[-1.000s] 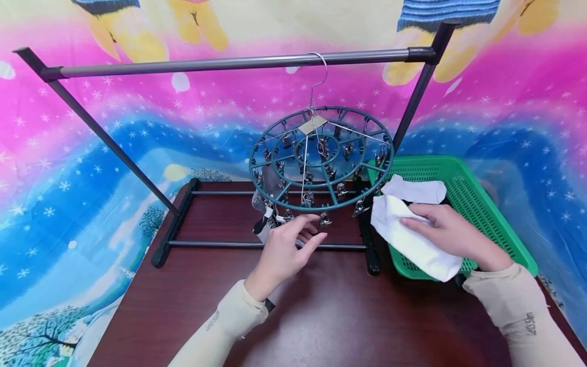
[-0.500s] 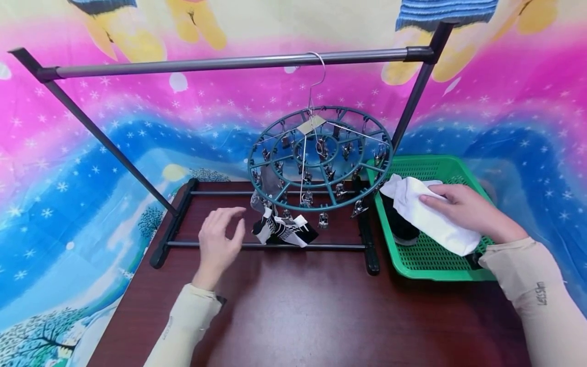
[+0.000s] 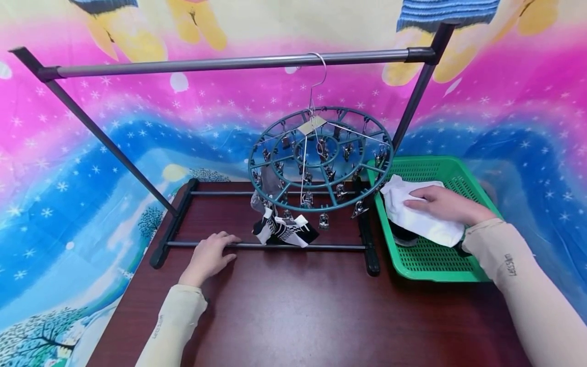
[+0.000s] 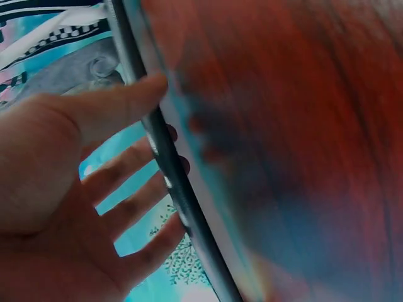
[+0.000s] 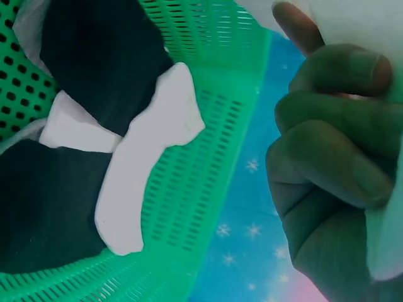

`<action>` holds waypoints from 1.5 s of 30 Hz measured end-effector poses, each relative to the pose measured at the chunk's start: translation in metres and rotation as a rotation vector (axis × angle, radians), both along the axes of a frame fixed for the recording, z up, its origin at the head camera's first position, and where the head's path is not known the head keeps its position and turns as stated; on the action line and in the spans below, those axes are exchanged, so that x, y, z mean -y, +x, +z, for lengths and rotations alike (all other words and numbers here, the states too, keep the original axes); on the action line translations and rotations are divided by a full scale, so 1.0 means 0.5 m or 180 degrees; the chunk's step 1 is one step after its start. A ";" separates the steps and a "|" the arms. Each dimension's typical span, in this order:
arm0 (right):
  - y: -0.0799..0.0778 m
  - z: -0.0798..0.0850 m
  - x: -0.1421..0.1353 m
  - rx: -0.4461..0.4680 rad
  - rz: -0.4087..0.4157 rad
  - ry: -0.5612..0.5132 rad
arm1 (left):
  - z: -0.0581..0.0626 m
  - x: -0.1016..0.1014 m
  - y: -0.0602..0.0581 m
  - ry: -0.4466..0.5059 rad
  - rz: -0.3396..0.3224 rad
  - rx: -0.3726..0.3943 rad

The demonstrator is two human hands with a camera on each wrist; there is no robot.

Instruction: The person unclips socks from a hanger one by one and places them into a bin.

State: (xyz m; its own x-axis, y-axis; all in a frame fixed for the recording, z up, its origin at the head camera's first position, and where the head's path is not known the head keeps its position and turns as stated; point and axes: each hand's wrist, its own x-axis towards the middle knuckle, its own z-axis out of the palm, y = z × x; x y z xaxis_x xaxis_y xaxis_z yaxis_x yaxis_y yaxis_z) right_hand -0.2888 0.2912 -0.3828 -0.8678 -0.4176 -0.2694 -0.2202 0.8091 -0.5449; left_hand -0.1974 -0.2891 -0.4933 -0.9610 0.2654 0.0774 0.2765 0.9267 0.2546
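My right hand [image 3: 445, 204] holds a white sock [image 3: 424, 224] over the green basket [image 3: 431, 275]; in the right wrist view the fingers [image 5: 321, 145] curl against the white fabric. Another white sock [image 5: 132, 176] lies in the basket with dark socks [image 5: 94, 56]. My left hand [image 3: 208, 257] is at the drying rack's front lower bar [image 3: 339, 247], its fingers extended beyond the bar and the thumb on the near side in the left wrist view. Black-and-white patterned socks [image 3: 286, 232] and a grey sock [image 3: 270, 181] hang from the left side of the round clip hanger [image 3: 316, 208].
The hanger hooks over the rack's top bar [image 3: 183, 65], with several metal clips [image 3: 323, 220] dangling from it. The rack stands on a dark red wooden table [image 3: 312, 316], its right foot [image 3: 373, 262] beside the basket. A printed snow-scene cloth [image 3: 69, 204] forms the backdrop.
My left hand has moved left from beside the hanger's front, then down to the lower bar. My right hand has shifted the white sock further over the basket and lowered it.
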 end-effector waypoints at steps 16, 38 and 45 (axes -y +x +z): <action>-0.058 -0.055 -0.015 -0.0011 0.0367 0.0311 | -0.012 -0.013 -0.013 -0.0154 0.0193 -0.0077; -0.096 -0.074 -0.078 -0.0085 0.0161 0.0792 | -0.003 -0.022 -0.015 -0.0109 0.0241 -0.0133; -0.104 -0.098 -0.090 -0.0069 -0.0020 0.0904 | -0.001 -0.020 -0.014 -0.0093 0.0259 -0.0086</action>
